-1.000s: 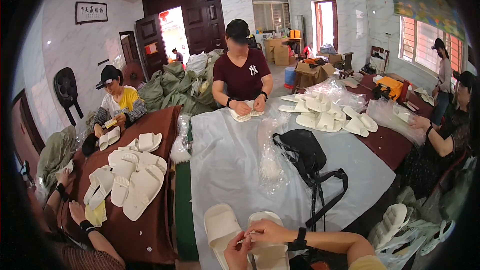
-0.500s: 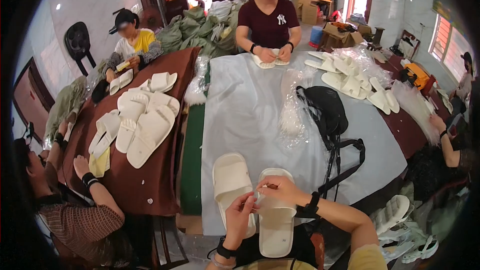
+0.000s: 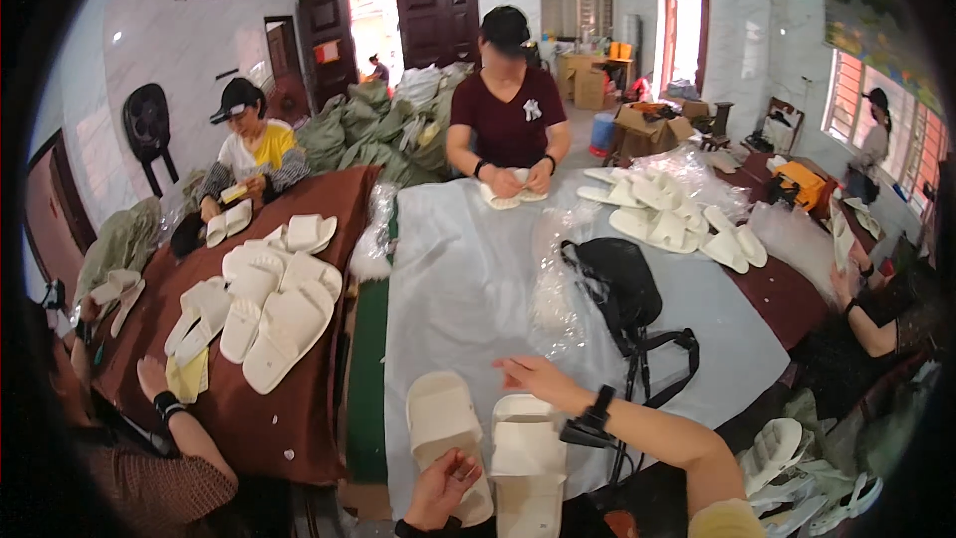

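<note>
Two cream slippers lie side by side in front of me on the grey cloth, the left slipper (image 3: 441, 408) and the right slipper (image 3: 528, 503), toes pointing away. My left hand (image 3: 445, 488) is over the left slipper's open heel part, fingers curled in toward the thumb. Beyond the right slipper's toe, my right hand (image 3: 543, 382) hovers with index finger and thumb close together, pointing left. Anything pinched in either hand is too small to make out. A black watch-like band (image 3: 590, 422) circles my right wrist.
Right of my slippers lies a black bag (image 3: 617, 284) with straps beside clear plastic wrap (image 3: 556, 279). A co-worker opposite handles slippers (image 3: 513, 194). More slippers pile on the brown cloth (image 3: 279, 309) at left and at far right (image 3: 662, 209). Footwear (image 3: 775, 453) lies low right.
My hands have moved apart: the right one away past the slipper's toe, the left one back toward me over the left slipper. The view has tilted upward.
</note>
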